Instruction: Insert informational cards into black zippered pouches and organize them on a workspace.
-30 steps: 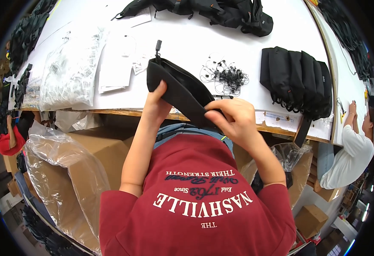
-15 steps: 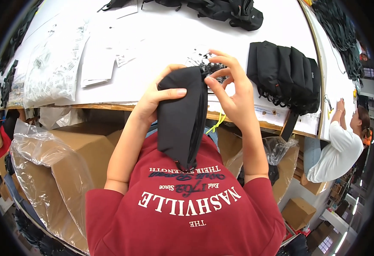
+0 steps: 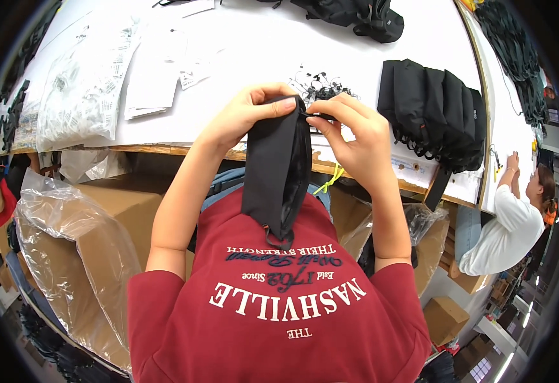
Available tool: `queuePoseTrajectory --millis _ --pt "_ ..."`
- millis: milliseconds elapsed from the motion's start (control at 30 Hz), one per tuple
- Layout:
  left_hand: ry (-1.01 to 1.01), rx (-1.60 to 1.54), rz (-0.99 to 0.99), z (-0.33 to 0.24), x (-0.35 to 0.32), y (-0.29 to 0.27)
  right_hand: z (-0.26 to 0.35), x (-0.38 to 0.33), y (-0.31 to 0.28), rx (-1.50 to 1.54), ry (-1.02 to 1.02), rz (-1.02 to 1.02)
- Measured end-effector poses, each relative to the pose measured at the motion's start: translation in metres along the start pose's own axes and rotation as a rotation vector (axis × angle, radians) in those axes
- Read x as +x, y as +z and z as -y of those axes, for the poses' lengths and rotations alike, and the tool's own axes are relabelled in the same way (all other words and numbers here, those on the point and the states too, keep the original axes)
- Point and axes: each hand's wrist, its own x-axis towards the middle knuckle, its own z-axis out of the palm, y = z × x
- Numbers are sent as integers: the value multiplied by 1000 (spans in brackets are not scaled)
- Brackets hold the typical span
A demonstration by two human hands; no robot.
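Observation:
A black fabric pouch hangs between my hands, its lower end against my red shirt. The long zipper side on its right gapes and shows a dark inside. My left hand grips the pouch's top end, thumb across the front. Beside it, my right hand pinches a small dark strip or pull at the zipper's top end; what exactly it is, my fingers partly hide. Just beyond the hands lies a loose pile of small black cord pieces on the white table.
Similar black pouches stand in a row on the table at right. Black bags lie at the far side. Left are a clear bag of labels and white papers. Below stand plastic-covered cartons. A co-worker is at right.
My left thumb has shifted up to the pouch's top corner. My right fingers have closed in at the zipper end. The pouch has moved slightly right and its zipper side gapes wider.

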Motion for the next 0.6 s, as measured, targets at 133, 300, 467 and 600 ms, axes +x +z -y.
queuePoseTrajectory --millis 133,300,467,600 --pt "74 -8 32 3 7 -7 5 2 0 12 -25 30" --pt "108 -41 89 2 10 -6 10 5 -5 48 27 30" --pt "68 1 122 -4 9 2 6 9 0 63 1 -67" --pt "78 -124 -110 7 13 2 12 -3 3 274 37 108"
